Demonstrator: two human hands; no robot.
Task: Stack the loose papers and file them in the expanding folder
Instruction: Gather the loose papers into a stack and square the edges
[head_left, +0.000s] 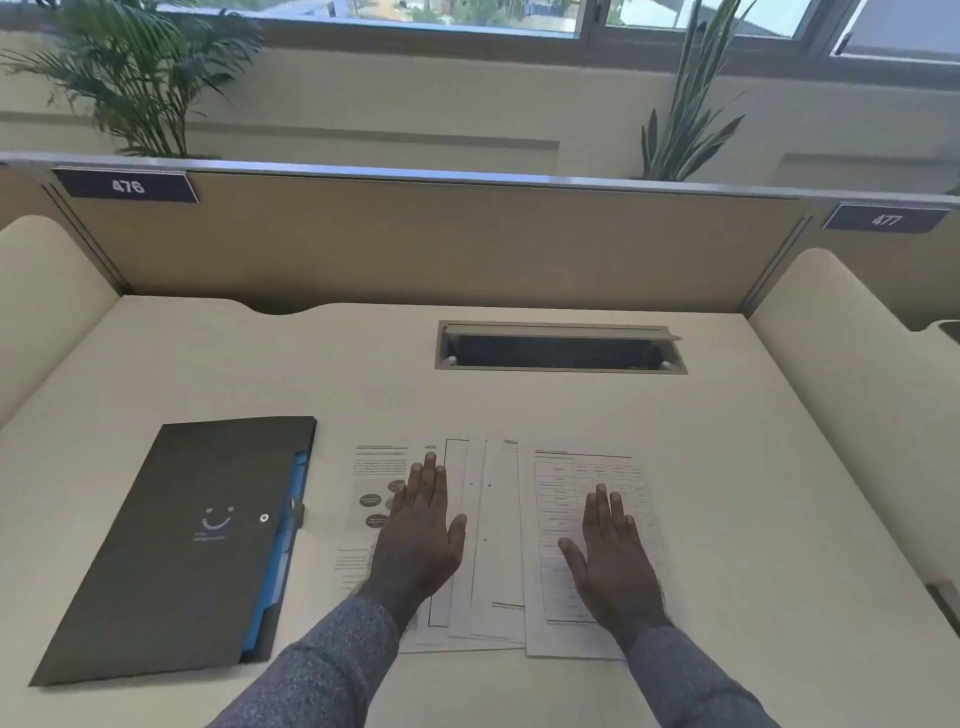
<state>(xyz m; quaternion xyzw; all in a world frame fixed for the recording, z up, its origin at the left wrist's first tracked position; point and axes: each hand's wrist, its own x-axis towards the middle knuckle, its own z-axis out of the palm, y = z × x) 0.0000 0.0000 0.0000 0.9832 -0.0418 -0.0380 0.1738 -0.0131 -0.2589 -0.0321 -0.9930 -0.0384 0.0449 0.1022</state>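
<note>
2 hands: left hand (421, 530) and right hand (608, 556) flat, fingers spread, grasping nothing
Papers (498, 540): fanned on worktop (727, 467), under both palms
Folder (182, 551): closed, at 9 o'clock from left hand, just beside papers

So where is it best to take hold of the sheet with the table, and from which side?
Probably its right edge, coming from the right: the table sheet lies flat on top, that edge overhangs no other paper, and the right hand already rests there.
</note>
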